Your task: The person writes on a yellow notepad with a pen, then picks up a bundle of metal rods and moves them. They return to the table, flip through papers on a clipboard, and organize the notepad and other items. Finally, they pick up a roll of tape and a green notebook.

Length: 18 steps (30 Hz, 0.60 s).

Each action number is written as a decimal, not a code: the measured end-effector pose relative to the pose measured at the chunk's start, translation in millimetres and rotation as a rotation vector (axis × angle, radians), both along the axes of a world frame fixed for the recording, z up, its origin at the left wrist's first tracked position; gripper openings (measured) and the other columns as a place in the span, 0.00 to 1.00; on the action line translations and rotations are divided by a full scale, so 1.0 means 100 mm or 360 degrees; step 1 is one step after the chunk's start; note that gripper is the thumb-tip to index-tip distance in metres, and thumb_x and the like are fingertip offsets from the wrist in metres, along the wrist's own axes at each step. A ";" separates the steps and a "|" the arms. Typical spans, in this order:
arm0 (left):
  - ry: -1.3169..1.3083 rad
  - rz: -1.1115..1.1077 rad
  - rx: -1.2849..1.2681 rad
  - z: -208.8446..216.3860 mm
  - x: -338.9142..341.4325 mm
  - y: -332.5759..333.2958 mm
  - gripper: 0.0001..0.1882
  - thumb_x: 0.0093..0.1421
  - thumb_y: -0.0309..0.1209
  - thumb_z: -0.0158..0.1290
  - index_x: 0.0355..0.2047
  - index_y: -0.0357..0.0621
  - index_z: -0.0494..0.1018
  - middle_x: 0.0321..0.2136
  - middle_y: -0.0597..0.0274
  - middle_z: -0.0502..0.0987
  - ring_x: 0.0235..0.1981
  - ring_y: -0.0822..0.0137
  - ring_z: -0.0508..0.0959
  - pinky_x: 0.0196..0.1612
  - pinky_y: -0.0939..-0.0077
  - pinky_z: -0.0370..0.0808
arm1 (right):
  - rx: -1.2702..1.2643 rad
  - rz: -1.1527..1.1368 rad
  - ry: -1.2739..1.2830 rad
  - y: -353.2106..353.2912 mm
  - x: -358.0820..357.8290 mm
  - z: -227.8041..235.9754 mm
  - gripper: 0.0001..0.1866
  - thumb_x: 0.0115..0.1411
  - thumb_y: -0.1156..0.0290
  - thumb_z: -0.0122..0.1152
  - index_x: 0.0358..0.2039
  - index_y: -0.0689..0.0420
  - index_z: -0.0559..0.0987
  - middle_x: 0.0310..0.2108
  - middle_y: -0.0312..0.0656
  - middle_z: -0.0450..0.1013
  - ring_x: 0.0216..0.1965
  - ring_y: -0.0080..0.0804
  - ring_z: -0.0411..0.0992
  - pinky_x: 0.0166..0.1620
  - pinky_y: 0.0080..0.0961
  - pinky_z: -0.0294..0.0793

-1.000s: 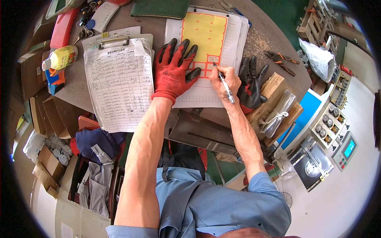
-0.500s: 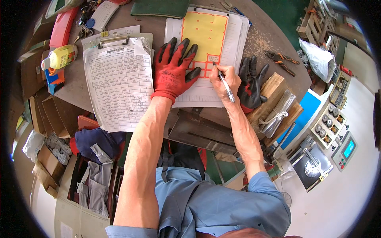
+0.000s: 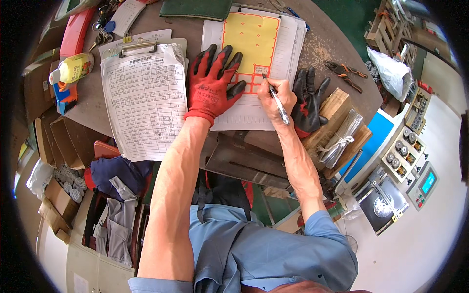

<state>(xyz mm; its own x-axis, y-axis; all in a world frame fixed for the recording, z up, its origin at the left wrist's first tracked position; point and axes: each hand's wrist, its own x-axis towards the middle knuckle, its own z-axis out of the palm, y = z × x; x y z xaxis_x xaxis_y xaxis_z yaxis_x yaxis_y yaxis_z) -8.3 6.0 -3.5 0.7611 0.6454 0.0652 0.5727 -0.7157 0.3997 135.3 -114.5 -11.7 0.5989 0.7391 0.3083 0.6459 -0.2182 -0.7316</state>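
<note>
My left hand [image 3: 215,85], in a red work glove with black fingertips, lies flat with fingers spread at the left edge of a yellow sheet [image 3: 250,41] with red-outlined boxes. Bare, my right hand [image 3: 276,101] grips a pen [image 3: 279,106], its tip on a lower box of that sheet where small handwriting shows. White lined papers [image 3: 288,53] lie under the sheet. The other red and black glove [image 3: 308,102] rests just right of my right hand. To the left, a clipboard [image 3: 141,48] carries a filled-in table form [image 3: 146,107].
Orange-handled pliers [image 3: 346,75] and wood blocks [image 3: 334,107] with a tied bundle of clear strips [image 3: 342,139] lie at the right. A yellow bottle [image 3: 73,69], a red box [image 3: 78,31] and keys [image 3: 101,39] stand far left. A dark green folder [image 3: 195,9] lies at the back.
The view has shifted very slightly. My right hand and pen stay at about the same spot on the yellow sheet; my left hand has not visibly moved on it.
</note>
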 end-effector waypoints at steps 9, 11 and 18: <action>0.0025 -0.0042 -0.0047 0.02 0.00 0.02 0.34 0.53 0.49 0.58 0.61 0.65 0.65 0.65 0.60 0.59 0.67 0.48 0.54 0.66 0.46 0.49 | -0.0054 -0.0024 -0.0093 -0.03 0.01 -0.07 0.10 0.56 0.73 0.66 0.27 0.59 0.72 0.12 0.37 0.69 0.13 0.21 0.70 0.19 0.21 0.70; 0.0040 -0.0031 -0.0051 0.00 -0.01 0.01 0.35 0.52 0.49 0.58 0.62 0.65 0.65 0.65 0.60 0.59 0.67 0.48 0.54 0.66 0.46 0.49 | -0.0069 -0.0003 -0.0090 -0.03 0.02 -0.07 0.10 0.56 0.73 0.66 0.27 0.59 0.71 0.12 0.37 0.68 0.13 0.21 0.70 0.18 0.21 0.69; 0.0046 -0.0026 -0.0051 0.02 0.00 0.01 0.35 0.52 0.50 0.59 0.61 0.66 0.65 0.64 0.60 0.59 0.66 0.48 0.55 0.66 0.46 0.50 | -0.0070 0.0002 -0.0072 -0.02 0.02 -0.03 0.10 0.56 0.73 0.66 0.27 0.59 0.71 0.11 0.37 0.68 0.13 0.22 0.70 0.18 0.21 0.68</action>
